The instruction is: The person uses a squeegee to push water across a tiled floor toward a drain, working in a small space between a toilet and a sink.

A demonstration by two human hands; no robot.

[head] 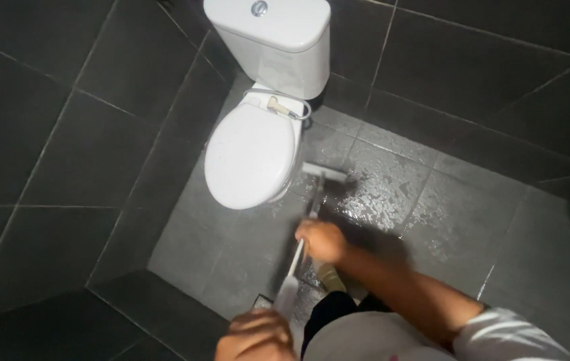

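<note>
A long-handled floor brush (326,175) rests with its pale head on the wet dark tiles beside a white toilet (251,155) whose lid is down. My right hand (322,241) grips the handle midway. My left hand (256,336) grips the handle's near end at the bottom of the view. Foamy water spreads over the tiles (385,194) right of the brush head.
The white cistern (278,40) stands against the dark tiled wall, with a small hose sprayer (283,107) lying behind the lid. Dark tiled walls close in on the left and back. My foot (330,275) shows on the floor below my right hand.
</note>
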